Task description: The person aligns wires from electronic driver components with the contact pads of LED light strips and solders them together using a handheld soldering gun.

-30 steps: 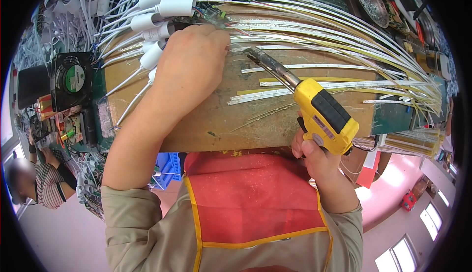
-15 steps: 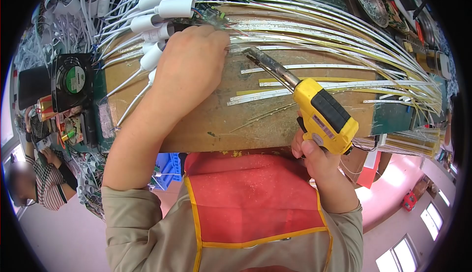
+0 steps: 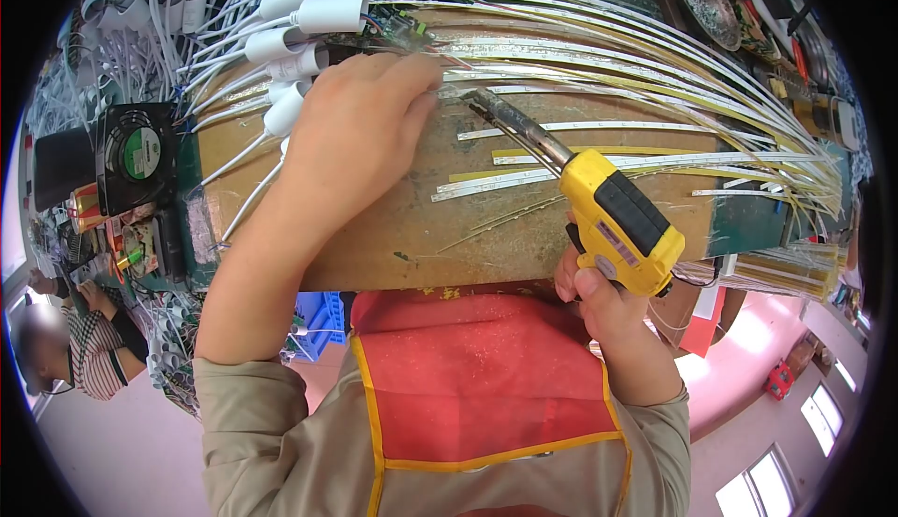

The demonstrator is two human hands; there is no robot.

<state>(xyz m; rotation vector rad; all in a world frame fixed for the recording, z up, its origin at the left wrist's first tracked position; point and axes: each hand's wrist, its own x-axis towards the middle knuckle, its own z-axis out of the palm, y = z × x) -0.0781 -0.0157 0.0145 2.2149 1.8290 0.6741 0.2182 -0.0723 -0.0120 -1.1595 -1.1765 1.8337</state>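
Note:
My right hand [image 3: 603, 297] is wrapped round the handle of a yellow and black soldering gun [image 3: 622, 222]. Its metal tip points up and left, towards my left hand [image 3: 365, 124]. That hand is bent over the row of white plastic caps [image 3: 332, 14], fingers curled in beside a green circuit board [image 3: 404, 31] and thin coloured wires. What its fingertips pinch is hidden. White and yellow LED strips [image 3: 599, 127] run from near this hand to the right, several of them under and behind the gun's barrel.
A brown board [image 3: 374, 255] covers the green bench. On the left stand a black fan [image 3: 137, 154] and a heap of white cables and caps [image 3: 159, 12]. A round metal dish [image 3: 703, 1] lies at the back right. A co-worker [image 3: 94, 349] sits at far left.
My left hand has shifted slightly left and down, its thumb and index finger now showing more apart. The soldering gun has hardly moved.

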